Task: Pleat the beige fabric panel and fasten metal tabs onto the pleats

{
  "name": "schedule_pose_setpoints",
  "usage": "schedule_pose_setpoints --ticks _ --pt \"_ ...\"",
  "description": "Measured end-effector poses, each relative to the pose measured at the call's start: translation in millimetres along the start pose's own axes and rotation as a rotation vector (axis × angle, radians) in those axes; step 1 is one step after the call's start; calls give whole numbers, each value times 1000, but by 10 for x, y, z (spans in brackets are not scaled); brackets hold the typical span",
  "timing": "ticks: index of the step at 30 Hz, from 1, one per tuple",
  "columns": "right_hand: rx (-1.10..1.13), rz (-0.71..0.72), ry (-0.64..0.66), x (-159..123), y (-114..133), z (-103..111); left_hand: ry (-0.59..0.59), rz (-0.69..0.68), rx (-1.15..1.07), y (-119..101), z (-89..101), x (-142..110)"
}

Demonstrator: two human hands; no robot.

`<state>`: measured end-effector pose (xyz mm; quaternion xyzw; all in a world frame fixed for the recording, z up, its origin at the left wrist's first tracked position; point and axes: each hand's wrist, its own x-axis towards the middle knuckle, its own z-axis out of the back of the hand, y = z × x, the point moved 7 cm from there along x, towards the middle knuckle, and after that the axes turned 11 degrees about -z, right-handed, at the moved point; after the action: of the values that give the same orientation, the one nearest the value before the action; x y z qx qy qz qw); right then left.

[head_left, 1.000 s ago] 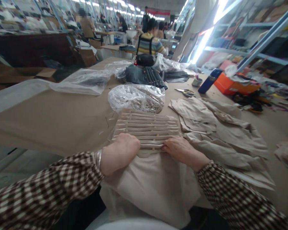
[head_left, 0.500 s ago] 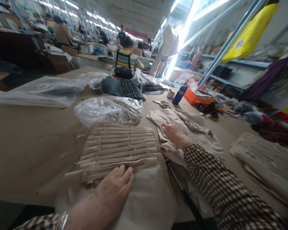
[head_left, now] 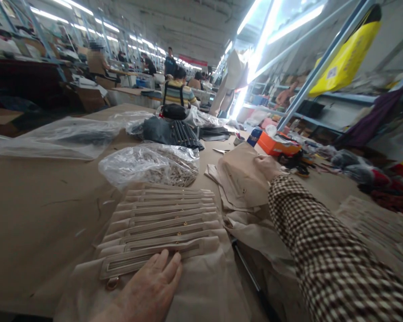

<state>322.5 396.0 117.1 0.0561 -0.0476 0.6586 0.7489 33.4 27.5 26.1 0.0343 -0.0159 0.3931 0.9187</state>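
1. The left hand [head_left: 147, 286] lies palm down on the fanned stack of beige fabric pieces with slotted bands [head_left: 174, 220]; its grip is loose, fingers extended and nearly together, clasping nothing.
2. That stack rests on the brown surface [head_left: 36, 214] directly before the person, its layers overlapping in rows; a gold-coloured metal ring [head_left: 112, 283] hangs at the nearest band's left end.
3. The right hand [head_left: 267, 166] has its grip closed on the edge of a single beige fabric piece with a narrow slot [head_left: 242, 163], held tilted above the loose beige fabric pile [head_left: 255, 228], right of the stack.
4. A crinkled clear plastic bag with beige contents [head_left: 144, 164] sits just beyond the stack.
5. Farther back are dark folded fabric pieces [head_left: 179, 134], partly covered metal scissors [head_left: 220, 151] and an orange box [head_left: 273, 145].
6. A slim black-and-silver rod [head_left: 251, 270] lies between stack and pile.
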Motion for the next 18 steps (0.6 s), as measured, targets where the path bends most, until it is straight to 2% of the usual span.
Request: schedule_pose_setpoints --ticks 3,4,6,8,10,12,15,18 --pt "-4 -126 -95 115 -401 338 1 6 0 5 -31 -16" --pt "-11 -137 -124 106 -437 398 11 8 -4 6 -59 -19" --pt "-21 -78 -143 36 -304 382 27 11 -13 7 -112 -21" --pt "-28 70 -76 -98 51 171 34 9 -14 3 -141 -17" --pt "-45 220 39 -282 454 -148 30 5 1 -2 -136 -8" --pt "-78 300 136 -456 743 -445 32 7 21 -4 -114 1" --pt "-140 294 199 -581 887 -698 33 17 36 -8 -87 14" --pt "-180 263 190 -562 882 -735 40 22 22 -15 -107 25"
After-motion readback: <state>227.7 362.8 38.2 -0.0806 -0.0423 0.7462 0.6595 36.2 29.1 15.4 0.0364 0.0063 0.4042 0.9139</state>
